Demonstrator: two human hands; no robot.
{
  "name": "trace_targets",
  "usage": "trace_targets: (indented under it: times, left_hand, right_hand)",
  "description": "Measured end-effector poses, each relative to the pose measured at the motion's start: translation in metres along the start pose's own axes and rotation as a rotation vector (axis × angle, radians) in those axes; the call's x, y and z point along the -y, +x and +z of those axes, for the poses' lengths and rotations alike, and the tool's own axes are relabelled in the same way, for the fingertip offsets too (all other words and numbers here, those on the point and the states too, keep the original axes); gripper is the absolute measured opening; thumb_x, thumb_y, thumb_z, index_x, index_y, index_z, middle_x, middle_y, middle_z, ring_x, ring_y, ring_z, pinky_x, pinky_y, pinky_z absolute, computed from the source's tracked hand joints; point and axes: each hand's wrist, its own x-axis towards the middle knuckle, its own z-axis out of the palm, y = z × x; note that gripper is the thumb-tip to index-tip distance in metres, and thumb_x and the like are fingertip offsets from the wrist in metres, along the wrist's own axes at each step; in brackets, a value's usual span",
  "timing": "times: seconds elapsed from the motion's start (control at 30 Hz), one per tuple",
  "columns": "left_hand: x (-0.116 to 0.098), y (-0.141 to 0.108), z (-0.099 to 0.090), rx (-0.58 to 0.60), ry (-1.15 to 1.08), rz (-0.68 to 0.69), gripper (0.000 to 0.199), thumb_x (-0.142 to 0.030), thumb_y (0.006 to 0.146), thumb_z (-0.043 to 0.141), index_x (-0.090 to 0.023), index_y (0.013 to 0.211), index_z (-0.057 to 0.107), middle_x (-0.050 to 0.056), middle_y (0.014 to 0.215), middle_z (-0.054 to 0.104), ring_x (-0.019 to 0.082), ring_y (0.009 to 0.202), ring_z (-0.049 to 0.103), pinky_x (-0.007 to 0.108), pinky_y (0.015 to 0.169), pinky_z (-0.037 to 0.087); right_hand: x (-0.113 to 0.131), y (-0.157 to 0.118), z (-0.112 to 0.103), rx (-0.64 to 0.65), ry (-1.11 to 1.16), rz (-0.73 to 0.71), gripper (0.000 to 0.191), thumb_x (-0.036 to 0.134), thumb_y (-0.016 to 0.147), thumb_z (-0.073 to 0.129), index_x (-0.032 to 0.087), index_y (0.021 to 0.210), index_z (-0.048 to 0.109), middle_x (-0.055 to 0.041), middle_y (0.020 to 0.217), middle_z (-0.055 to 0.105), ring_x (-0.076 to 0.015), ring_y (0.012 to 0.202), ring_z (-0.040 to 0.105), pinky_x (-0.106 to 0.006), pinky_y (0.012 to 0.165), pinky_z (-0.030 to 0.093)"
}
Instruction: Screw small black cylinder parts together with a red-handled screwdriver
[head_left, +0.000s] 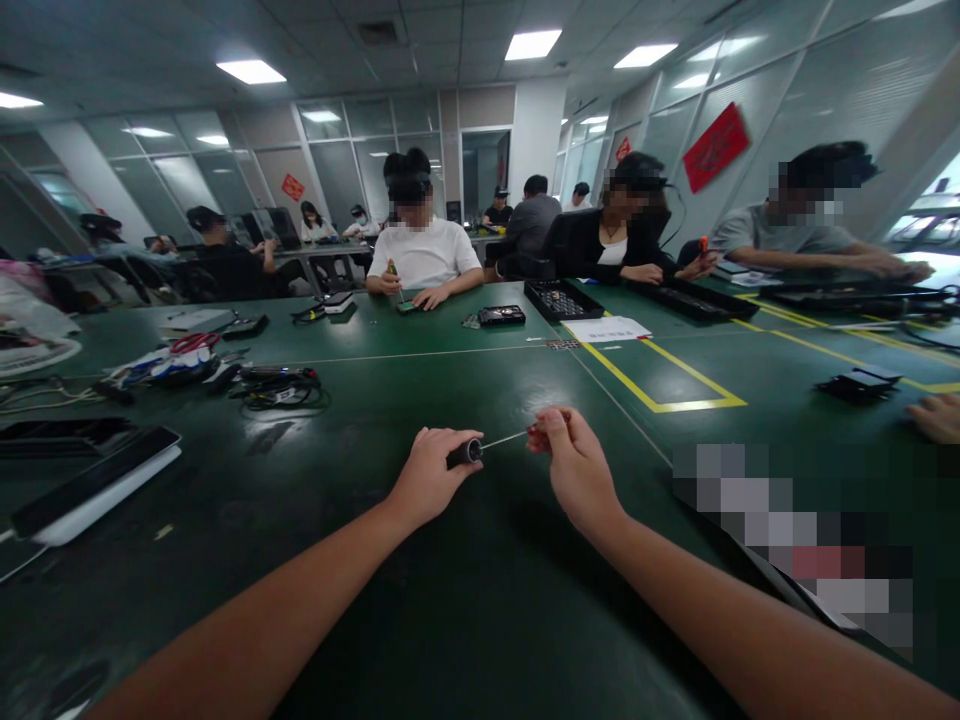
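Observation:
My left hand is closed round the black handle of a screwdriver. The handle's round end faces right, and a thin metal shaft runs from it towards my right hand. At the shaft's far end the fingers of my right hand are pinched together. Whether they grip the tip or some small part against it is too small to tell. Both hands are held over the dark green table, near the middle of the view.
Left lie a black-and-white device and a heap of cables. Across the table, a person in a white shirt works near a black drive-like box and a black parts tray. Yellow tape and a small black device are at right.

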Motion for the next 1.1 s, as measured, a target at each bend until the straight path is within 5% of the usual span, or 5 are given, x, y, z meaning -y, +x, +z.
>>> trace_targets:
  times: [0.4, 0.9, 1.1]
  left_hand:
    - [0.001, 0.000, 0.001, 0.009, 0.002, 0.011, 0.039, -0.025, 0.084, 0.075, -0.029, 0.121, 0.067, 0.002, 0.105, 0.069, 0.024, 0.100, 0.057, 0.042, 0.097, 0.037]
    - [0.001, 0.000, -0.001, -0.005, -0.104, -0.077, 0.038, -0.026, 0.086, 0.071, -0.027, 0.123, 0.065, 0.004, 0.111, 0.067, 0.026, 0.107, 0.058, 0.043, 0.099, 0.044]
    - [0.000, 0.000, -0.002, -0.105, -0.219, -0.060, 0.032, -0.024, 0.086, 0.071, -0.023, 0.117, 0.065, 0.006, 0.119, 0.063, 0.024, 0.112, 0.059, 0.039, 0.101, 0.046]
  right_hand:
    - [0.012, -0.006, -0.002, 0.078, -0.338, -0.227, 0.024, 0.041, 0.102, 0.039, 0.023, 0.096, 0.053, -0.0042, 0.082, 0.067, -0.0209, 0.077, 0.065, -0.035, 0.072, 0.046]
    - [0.015, -0.007, -0.003, 0.032, -0.401, -0.259, 0.022, 0.040, 0.103, 0.037, 0.024, 0.098, 0.052, -0.0052, 0.085, 0.067, -0.0227, 0.080, 0.066, -0.036, 0.071, 0.046]
    - [0.017, -0.008, -0.003, 0.027, -0.365, -0.239, 0.022, 0.040, 0.102, 0.039, 0.023, 0.100, 0.053, -0.0049, 0.086, 0.067, -0.0222, 0.081, 0.066, -0.036, 0.073, 0.047]
